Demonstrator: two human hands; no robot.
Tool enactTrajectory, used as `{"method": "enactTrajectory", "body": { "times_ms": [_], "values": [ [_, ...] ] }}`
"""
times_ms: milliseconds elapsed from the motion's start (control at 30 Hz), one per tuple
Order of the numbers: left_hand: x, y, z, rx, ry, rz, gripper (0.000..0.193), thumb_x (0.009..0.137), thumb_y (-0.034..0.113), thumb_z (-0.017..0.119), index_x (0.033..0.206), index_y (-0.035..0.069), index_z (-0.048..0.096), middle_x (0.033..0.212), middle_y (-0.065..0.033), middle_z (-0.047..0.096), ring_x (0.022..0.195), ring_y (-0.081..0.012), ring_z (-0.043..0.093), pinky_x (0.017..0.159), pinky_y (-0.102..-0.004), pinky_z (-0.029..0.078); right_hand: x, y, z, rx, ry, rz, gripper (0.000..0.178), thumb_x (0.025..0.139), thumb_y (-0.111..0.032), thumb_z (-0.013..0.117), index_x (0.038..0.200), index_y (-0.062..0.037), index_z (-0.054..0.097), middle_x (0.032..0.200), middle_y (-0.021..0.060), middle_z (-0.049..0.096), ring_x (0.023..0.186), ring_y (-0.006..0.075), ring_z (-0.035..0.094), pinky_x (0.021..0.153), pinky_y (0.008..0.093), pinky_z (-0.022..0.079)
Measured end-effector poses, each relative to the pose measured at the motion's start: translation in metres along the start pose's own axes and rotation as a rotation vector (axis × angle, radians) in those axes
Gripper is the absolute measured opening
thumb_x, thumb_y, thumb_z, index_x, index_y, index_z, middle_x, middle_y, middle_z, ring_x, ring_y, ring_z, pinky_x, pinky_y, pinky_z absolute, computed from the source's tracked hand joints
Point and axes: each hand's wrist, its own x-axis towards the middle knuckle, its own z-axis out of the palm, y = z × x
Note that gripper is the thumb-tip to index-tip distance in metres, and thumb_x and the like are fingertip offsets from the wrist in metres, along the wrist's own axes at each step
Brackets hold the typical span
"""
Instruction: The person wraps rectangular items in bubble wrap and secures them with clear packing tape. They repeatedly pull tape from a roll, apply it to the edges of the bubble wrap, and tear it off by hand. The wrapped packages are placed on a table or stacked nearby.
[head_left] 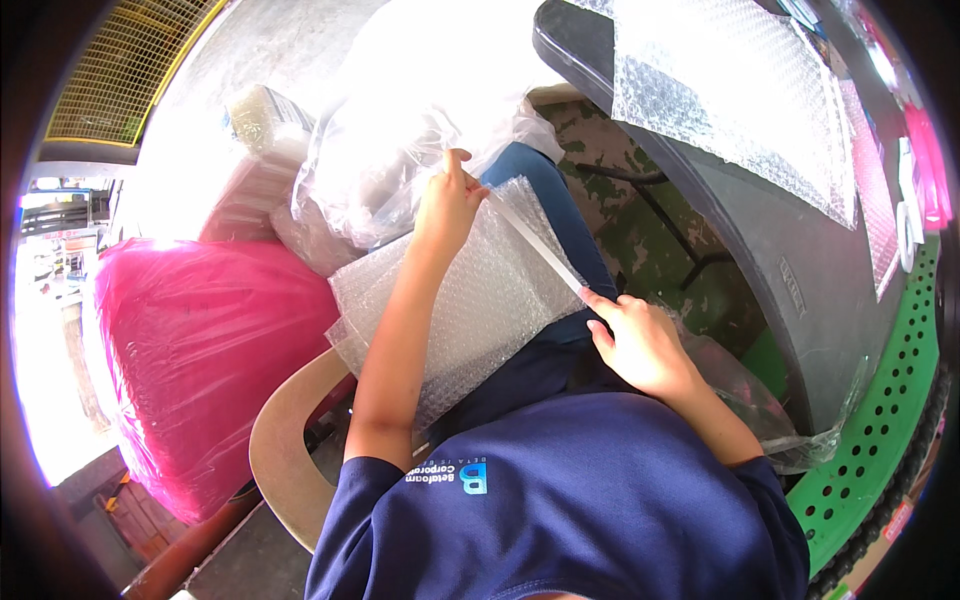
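A clear bubble wrap sheet or pouch [450, 300] lies across my lap, its surface wrinkled. A narrow white strip [538, 243] runs slantwise over its right part, straight from one hand to the other. My left hand [450, 210] is at the strip's far end, its thumb and fingers closed in a pinch on it. At the near end, my right hand [645, 345] touches the strip with an outstretched index fingertip. Its thumb stands apart from that finger. Whether the strip is stuck to the bubble wrap along its length, I cannot tell.
A large pink plastic-wrapped bundle [215, 360] stands at left beside a beige chair arm [285, 440]. Bright clear plastic bags [400, 130] lie ahead. On the right, a dark table [770, 250] carries bubble wrap sheets [735, 90]; a green perforated panel [880, 420] borders it.
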Motion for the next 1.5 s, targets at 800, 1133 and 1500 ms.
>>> {"method": "enactTrajectory", "body": {
  "times_ms": [800, 1133, 1500],
  "values": [
    [-0.057, 0.010, 0.037, 0.373, 0.072, 0.212, 0.048, 0.090, 0.021, 0.059, 0.133, 0.005, 0.050, 0.139, -0.0154, 0.046, 0.126, -0.0335, 0.045, 0.106, -0.0414, 0.035, 0.008, 0.009, 0.008, -0.022, 0.105, -0.047, 0.031, 0.082, -0.008, 0.061, 0.113, -0.0127, 0.065, 0.069, 0.0179, 0.059, 0.061, 0.0355, 0.061, 0.059, 0.0427, 0.050],
    [-0.092, 0.054, 0.049, -0.323, -0.322, 0.516, 0.032, 0.075, 0.011, 0.074, 0.105, 0.004, 0.065, 0.097, -0.0099, 0.066, 0.092, -0.0296, 0.062, 0.080, -0.0394, 0.049, 0.021, 0.017, 0.001, -0.052, 0.163, -0.026, 0.013, 0.088, -0.017, 0.057, 0.094, -0.0092, 0.065, 0.077, 0.0163, 0.066, 0.072, 0.0359, 0.065, 0.062, 0.0450, 0.051],
    [-0.093, 0.052, 0.072, -0.092, -0.141, 0.492, 0.012, 0.072, 0.009, 0.070, 0.083, 0.007, 0.065, 0.083, -0.0074, 0.057, 0.075, -0.0268, 0.056, 0.070, -0.0371, 0.049, 0.032, 0.015, -0.001, -0.293, 0.095, -0.119, 0.013, 0.082, -0.024, 0.067, 0.089, -0.0131, 0.068, 0.084, 0.0077, 0.054, 0.066, 0.0289, 0.062, 0.064, 0.0420, 0.050]
  ]
}}
